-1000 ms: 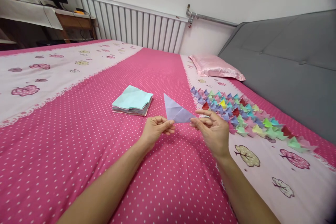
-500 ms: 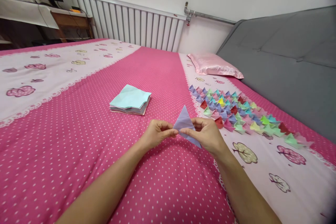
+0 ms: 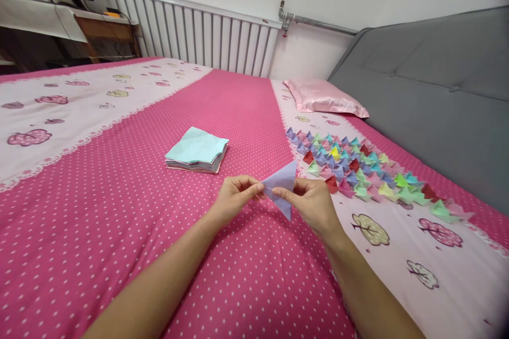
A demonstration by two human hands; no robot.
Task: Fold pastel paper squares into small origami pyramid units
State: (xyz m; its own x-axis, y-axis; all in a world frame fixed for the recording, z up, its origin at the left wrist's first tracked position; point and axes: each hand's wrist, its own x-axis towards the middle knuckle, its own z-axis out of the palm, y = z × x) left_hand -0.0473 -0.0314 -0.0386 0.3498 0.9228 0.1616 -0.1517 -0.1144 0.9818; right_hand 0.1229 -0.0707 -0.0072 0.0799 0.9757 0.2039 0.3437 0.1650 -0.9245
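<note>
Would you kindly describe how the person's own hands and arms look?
The left hand and right hand wear no gloves, and no rings or watch show. The left forearm and right forearm are bare to the picture's edge, without visible sleeves.

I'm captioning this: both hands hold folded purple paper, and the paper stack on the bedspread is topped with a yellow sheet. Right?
Not quite: the head view shows a light blue sheet, not yellow, topping the paper stack on the bedspread. The left hand and right hand do hold folded purple paper.
</note>
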